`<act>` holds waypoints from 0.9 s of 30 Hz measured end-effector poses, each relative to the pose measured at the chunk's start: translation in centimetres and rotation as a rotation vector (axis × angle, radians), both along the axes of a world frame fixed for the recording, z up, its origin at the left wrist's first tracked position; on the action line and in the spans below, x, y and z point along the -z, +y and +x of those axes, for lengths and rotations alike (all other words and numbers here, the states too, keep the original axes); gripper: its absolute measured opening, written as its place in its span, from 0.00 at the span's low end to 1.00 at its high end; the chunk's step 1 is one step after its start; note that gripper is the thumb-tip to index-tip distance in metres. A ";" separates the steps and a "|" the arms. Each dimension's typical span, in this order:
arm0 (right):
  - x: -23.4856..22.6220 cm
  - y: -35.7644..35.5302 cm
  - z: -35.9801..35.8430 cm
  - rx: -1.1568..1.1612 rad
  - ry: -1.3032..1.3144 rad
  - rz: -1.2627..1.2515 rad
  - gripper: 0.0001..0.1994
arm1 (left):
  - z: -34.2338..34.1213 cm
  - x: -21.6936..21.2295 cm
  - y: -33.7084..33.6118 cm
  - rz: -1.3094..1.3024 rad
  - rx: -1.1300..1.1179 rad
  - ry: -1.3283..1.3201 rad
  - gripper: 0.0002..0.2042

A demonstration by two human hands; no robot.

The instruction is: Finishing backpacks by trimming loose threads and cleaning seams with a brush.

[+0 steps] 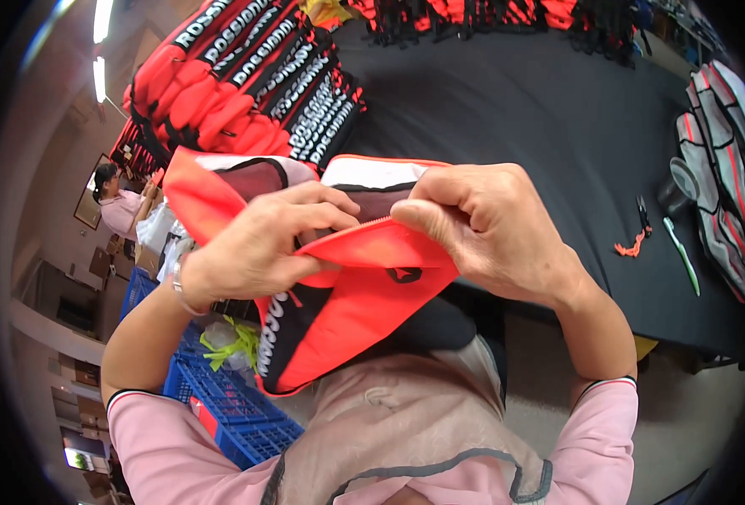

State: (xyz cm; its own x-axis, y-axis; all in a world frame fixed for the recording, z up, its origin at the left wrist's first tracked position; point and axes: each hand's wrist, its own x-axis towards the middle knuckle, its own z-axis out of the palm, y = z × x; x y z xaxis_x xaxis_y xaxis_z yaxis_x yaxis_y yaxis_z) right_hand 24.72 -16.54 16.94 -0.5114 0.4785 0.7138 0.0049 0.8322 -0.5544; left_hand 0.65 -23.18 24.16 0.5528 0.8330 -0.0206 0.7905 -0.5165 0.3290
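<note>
Your left hand (259,244) and right hand (482,227) pinched the orange bag (364,295), fingers clamped at its zipper edge, near stacked red-and-black bags (246,76).

Both forearms raised, left hand (259,244) and right hand (482,227) in pinching grip.

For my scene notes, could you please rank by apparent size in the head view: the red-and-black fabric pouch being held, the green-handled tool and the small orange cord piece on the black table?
1. Red-and-black fabric pouch, though it is nearest the camera.
2. Green-handled tool.
3. Small orange cord piece.
</note>
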 end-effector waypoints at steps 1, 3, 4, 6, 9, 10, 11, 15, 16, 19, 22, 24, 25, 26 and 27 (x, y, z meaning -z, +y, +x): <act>-0.9 -0.6 -0.5 0.023 0.170 0.036 0.07 | -0.1 -1.1 -0.2 0.069 0.013 0.009 0.22; -2.2 -0.5 -1.1 0.057 0.186 0.066 0.09 | 0.1 -2.3 0.0 0.225 0.074 -0.066 0.24; -2.5 -0.4 -1.4 0.095 0.197 0.069 0.10 | 1.2 -2.7 0.0 0.207 0.041 -0.126 0.23; -2.4 -0.1 -2.3 0.089 0.243 0.128 0.12 | 2.7 -2.5 -0.7 -0.026 -0.150 -0.297 0.21; -1.5 0.1 -2.9 0.120 0.209 0.165 0.14 | 1.3 1.3 -0.9 -0.057 -0.193 -0.543 0.18; -1.4 0.2 -2.9 0.118 0.205 0.155 0.14 | 1.6 1.8 -1.4 -0.141 -0.211 -0.645 0.17; -1.5 0.2 -2.9 0.113 0.185 0.132 0.15 | 1.4 2.3 -1.6 -0.237 -0.183 -0.763 0.14; -0.9 1.1 -3.5 0.105 0.161 0.154 0.15 | 1.6 3.9 -1.8 -0.534 -0.221 -1.007 0.12; -0.6 1.1 -3.6 0.110 0.165 0.184 0.15 | 1.5 4.1 -1.9 -0.549 -0.221 -1.006 0.12; 0.1 2.4 -4.8 0.066 0.072 0.122 0.14 | 1.3 5.1 -2.1 -0.569 -0.056 -0.826 0.08; 1.3 2.7 -5.6 0.079 -0.038 0.073 0.15 | 0.8 6.5 -2.3 -0.785 -0.254 -1.037 0.11; 1.8 2.8 -5.6 0.073 -0.061 -0.059 0.15 | -0.3 8.0 -2.2 -0.655 -0.315 -1.283 0.10; 2.0 2.7 -5.7 0.073 -0.039 -0.076 0.15 | 0.5 7.6 -1.7 -0.585 -0.366 -1.242 0.09; 1.9 2.6 -5.6 0.071 -0.041 -0.084 0.15 | 1.7 6.8 -1.5 -0.515 -0.423 -1.201 0.09; 1.9 2.5 -5.6 0.084 -0.035 -0.079 0.14 | 2.3 6.1 -1.7 -0.408 -0.397 -0.985 0.09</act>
State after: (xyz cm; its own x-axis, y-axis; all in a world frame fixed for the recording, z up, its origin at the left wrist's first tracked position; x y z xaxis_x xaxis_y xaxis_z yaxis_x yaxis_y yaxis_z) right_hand 19.17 -14.02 15.08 -0.4914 0.5746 0.6545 0.0935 0.7820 -0.6162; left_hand 2.91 -24.92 18.02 0.1775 0.9836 -0.0326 0.1788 0.0003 0.9839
